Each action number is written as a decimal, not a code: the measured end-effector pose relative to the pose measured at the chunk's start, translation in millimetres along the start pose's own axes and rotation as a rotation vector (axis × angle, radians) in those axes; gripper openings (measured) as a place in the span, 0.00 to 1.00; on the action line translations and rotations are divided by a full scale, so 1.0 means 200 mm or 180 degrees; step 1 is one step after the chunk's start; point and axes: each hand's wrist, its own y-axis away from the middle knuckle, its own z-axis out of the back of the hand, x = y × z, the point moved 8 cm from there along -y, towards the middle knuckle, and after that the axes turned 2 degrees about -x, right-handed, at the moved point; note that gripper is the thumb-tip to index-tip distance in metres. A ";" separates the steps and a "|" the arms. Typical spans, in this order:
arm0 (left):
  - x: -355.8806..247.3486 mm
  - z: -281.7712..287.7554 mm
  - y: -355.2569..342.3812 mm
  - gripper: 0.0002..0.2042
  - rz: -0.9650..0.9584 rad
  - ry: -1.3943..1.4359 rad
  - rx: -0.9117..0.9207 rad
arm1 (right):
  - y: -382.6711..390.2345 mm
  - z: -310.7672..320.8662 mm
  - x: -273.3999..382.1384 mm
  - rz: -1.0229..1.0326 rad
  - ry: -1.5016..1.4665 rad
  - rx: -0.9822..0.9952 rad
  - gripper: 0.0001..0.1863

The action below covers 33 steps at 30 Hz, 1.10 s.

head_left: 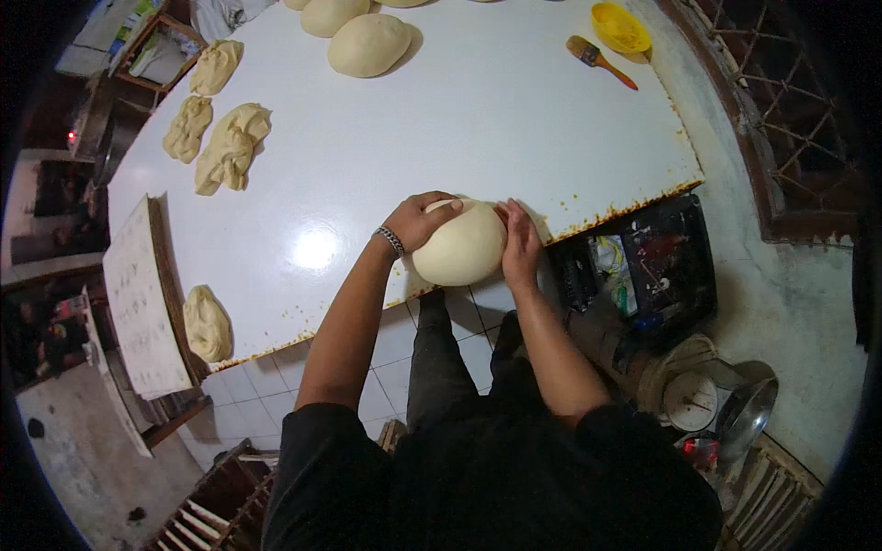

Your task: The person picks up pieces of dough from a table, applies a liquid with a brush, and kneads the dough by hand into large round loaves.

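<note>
A large, smooth pale dough ball (459, 253) sits at the near edge of the white worktable (386, 147). My left hand (418, 220), with a chain bracelet at the wrist, cups its upper left side, thumb lying over it. My right hand (520, 241) holds its right side, fingertips partly hidden behind the dough. Several rough lumps of dough (230, 151) lie along the table's left side, and another lump (207, 321) is by the near left corner. Several smooth dough balls (367, 46) rest at the back.
A wooden-handled brush (602, 64) and yellow bowl (620, 28) lie at the back right. Pale boards (138, 294) stand at the table's left. A black case (661, 266) and metal pots (744, 413) are below right, beside the wall with a barred window (781, 110).
</note>
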 end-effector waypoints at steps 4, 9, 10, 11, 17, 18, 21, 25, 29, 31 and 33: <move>-0.17 0.10 -0.15 0.36 -0.0028 -0.2570 0.0076 | 0.27 0.08 0.02 -0.0210 0.0157 0.0037 0.37; -0.32 0.20 -0.36 0.34 -0.0619 0.0333 0.0787 | -0.04 -0.06 0.08 -0.1053 0.0048 0.0766 0.44; -0.25 0.20 -0.36 0.35 -0.1162 0.0308 0.0478 | -0.09 -0.20 0.13 -0.1393 0.0017 0.1112 0.44; -0.16 0.11 -0.34 0.34 -0.0888 -0.0345 0.0785 | -0.13 -0.27 0.19 -0.1744 -0.0005 0.1336 0.44; 0.48 0.45 0.02 0.23 -0.1144 0.2483 -0.2927 | -0.27 -0.64 0.11 -0.2004 0.0769 0.1881 0.47; 0.77 0.41 0.13 0.22 -0.0688 0.4317 -0.3087 | -0.29 -0.71 0.11 -0.1967 0.0764 0.2182 0.49; 0.86 0.10 0.57 0.25 0.0780 0.4099 -0.3677 | -0.38 -0.83 0.02 -0.1879 0.1040 0.2859 0.52; 0.53 -0.17 0.59 0.33 0.0893 0.4795 -0.4070 | -0.35 -1.05 0.13 -0.2432 0.1071 0.4076 0.51; -0.01 -0.11 0.29 0.37 0.0232 0.5212 -0.3174 | -0.55 -0.96 0.26 -0.1439 0.1902 0.4403 0.54; -0.29 -0.09 0.19 0.33 0.0260 0.4983 -0.2944 | -0.72 -0.86 0.49 -0.0071 0.1789 0.3758 0.55; -0.56 -0.05 0.03 0.32 0.0079 0.4861 -0.2830 | -0.92 -0.73 1.03 0.0039 0.1877 0.3472 0.58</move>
